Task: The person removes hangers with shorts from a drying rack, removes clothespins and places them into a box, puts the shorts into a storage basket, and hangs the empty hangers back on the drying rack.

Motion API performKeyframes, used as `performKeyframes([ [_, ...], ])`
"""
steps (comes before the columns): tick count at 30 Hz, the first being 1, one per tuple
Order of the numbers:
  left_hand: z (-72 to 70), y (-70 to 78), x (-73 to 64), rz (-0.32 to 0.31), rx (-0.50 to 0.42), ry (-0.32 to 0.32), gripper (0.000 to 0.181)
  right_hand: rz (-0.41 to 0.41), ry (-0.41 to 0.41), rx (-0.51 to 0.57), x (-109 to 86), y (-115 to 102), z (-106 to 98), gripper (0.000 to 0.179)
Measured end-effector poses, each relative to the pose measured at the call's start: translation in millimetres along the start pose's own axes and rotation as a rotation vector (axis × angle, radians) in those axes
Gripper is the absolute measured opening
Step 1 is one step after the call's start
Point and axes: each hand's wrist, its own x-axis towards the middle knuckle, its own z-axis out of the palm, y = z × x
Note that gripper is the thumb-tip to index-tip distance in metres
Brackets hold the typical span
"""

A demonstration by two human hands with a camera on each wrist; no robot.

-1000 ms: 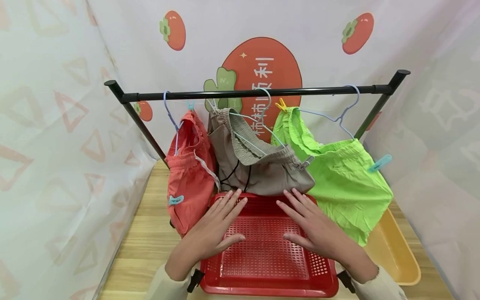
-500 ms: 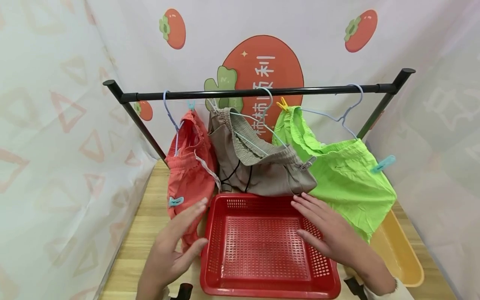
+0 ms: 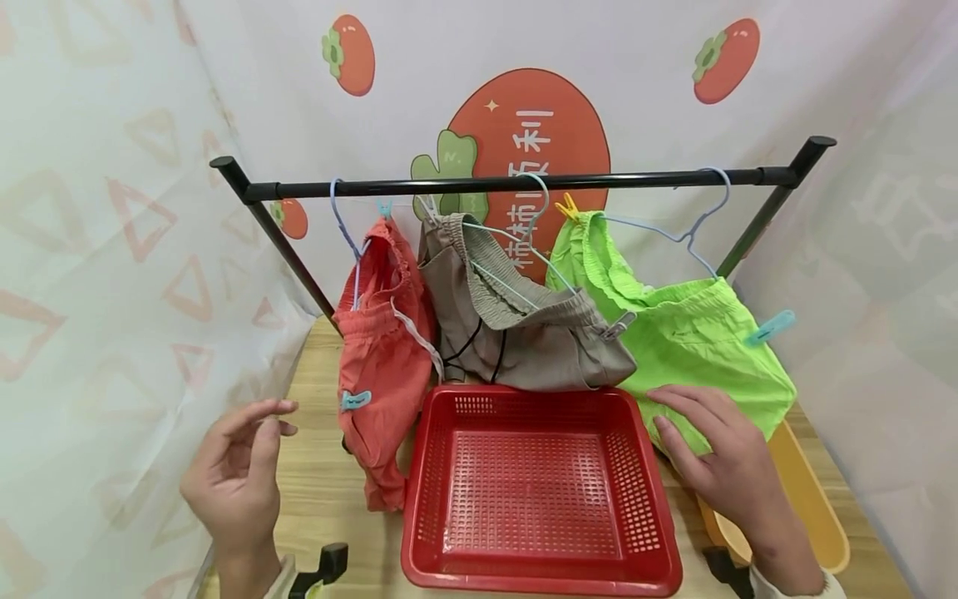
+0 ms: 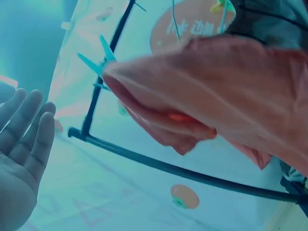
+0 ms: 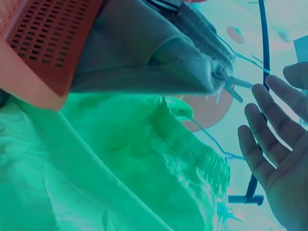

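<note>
My left hand (image 3: 243, 474) holds nothing; its fingers bend loosely, left of the red shorts (image 3: 382, 358). A blue clothespin (image 3: 356, 400) is clipped on those shorts. Also holding nothing, my right hand (image 3: 722, 457) hovers in front of the lime green shorts (image 3: 688, 333), overlapping them in the head view. Its fingers look relaxed in the right wrist view. Grey shorts (image 3: 516, 358) hang in the middle, with a grey clothespin (image 3: 618, 325) at the waistband's right end. Between my hands lies a red perforated plastic basket (image 3: 539, 577) with nothing in it.
A black rack bar (image 3: 419, 187) carries three thin hangers with the shorts. A yellow clothespin (image 3: 569, 206) and a light blue clothespin (image 3: 771, 327) grip the green waistband. A yellow bin (image 3: 816, 507) stands on the wooden table (image 3: 314, 466), partly hidden behind my right hand.
Both hands have moved apart from over the red basket: the left far out to the left, the right further right before the green shorts. The shorts and basket stay put.
</note>
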Motion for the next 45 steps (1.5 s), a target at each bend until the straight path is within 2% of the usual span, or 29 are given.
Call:
performKeyframes([
  [8, -28.3, -35.3, 7.7, -0.121, 0.301, 0.098, 0.013, 0.042, 0.150, -0.038, 3.4, 8, -6, 0.051],
  [16, -39.4, -61.1, 18.9, -0.241, 0.344, 0.160, 0.018, 0.119, 0.308, -0.056, 11.9, 10, -15, 0.042],
  [21, -54.9, -81.9, 19.9, -0.306, 0.500, 0.162, 0.019, 0.174, 0.414, -0.078, 14.6, 8, -17, 0.032],
  [25, -63.8, -97.0, 22.1, -0.363, 0.634, 0.168, 0.023, 0.225, 0.533, -0.116, 14.8, 11, -20, 0.026],
  [28, -66.9, -105.1, 25.5, -0.417, 0.678, 0.152, 0.030, 0.283, 0.624, -0.144, 14.4, 16, -24, 0.023],
  [31, -68.2, -111.4, 29.5, -0.482, 0.692, 0.104, 0.038, 0.356, 0.669, -0.182, 12.3, 23, -29, 0.026],
  [34, -67.0, -117.8, 34.0, -0.551, 0.687, 0.040, 0.046, 0.441, 0.653, -0.217, 7.6, 31, -36, 0.032],
  [40, -64.6, -131.7, 43.4, -0.646, 0.676, -0.094, 0.056, 0.629, 0.464, -0.227, -4.6, 43, -49, 0.044],
  [43, -65.4, -137.4, 46.5, -0.675, 0.673, -0.157, 0.058, 0.682, 0.399, -0.225, -6.3, 44, -50, 0.047],
  [45, -58.3, -132.1, 49.9, -0.690, 0.681, -0.205, 0.058, 0.704, 0.369, -0.227, -6.3, 44, -51, 0.045],
])
